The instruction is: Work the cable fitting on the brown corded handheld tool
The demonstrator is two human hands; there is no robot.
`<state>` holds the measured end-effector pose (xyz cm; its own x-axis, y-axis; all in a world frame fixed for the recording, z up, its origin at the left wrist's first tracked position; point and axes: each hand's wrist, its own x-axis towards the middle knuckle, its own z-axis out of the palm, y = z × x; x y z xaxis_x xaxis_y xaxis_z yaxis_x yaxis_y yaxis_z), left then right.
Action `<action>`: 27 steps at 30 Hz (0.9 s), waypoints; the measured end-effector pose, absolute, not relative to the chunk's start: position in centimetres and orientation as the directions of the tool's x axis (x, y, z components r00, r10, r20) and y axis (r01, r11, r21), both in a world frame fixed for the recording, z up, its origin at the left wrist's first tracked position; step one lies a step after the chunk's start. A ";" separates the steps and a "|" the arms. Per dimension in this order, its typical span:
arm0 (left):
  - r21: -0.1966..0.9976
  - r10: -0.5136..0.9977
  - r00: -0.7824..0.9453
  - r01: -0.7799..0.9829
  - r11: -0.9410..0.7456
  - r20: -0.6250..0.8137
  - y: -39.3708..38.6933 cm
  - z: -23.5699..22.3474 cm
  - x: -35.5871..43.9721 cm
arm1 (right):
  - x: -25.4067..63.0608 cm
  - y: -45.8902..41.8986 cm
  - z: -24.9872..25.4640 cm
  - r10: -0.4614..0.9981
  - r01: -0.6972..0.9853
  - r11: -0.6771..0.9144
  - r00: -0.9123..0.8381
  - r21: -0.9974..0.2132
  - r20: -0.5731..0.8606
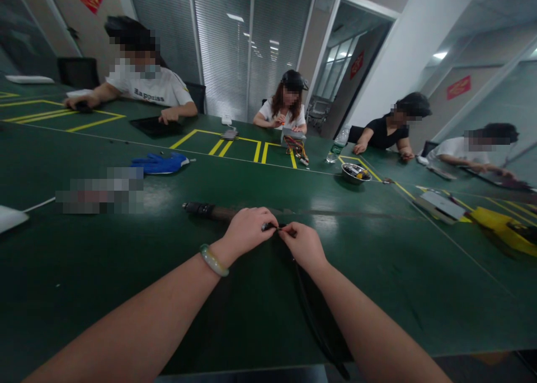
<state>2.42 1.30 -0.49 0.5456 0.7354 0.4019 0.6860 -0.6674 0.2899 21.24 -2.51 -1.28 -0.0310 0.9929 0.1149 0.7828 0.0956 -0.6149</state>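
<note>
Near the middle of the green table, my left hand [251,229] is closed, with thumb and fingers pinching a small black piece [267,226] that looks like a connector. Close against it, my right hand [305,247] is closed too, its fingertips meeting those of the left on a thin dark end. From beneath the right hand a black cable [308,305] curves down to the table's front edge. Behind the left hand lies an electric screwdriver [224,213] with a brown body and black tip pointing left; the left hand partly hides it.
A blue glove [161,163] lies to the left. Farther back are a metal bowl [356,174] of small parts, a water bottle [338,145] and a grey box with coloured wires [293,138]. A grey case [440,205] and yellow bag [501,229] lie right. Several people sit opposite.
</note>
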 end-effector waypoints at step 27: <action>0.301 0.737 0.546 0.682 -0.667 0.398 1.0 -0.6 2.4 | 19.9 -2.1 -1.1 0.990 0.826 0.038 0.045 -0.563 0.133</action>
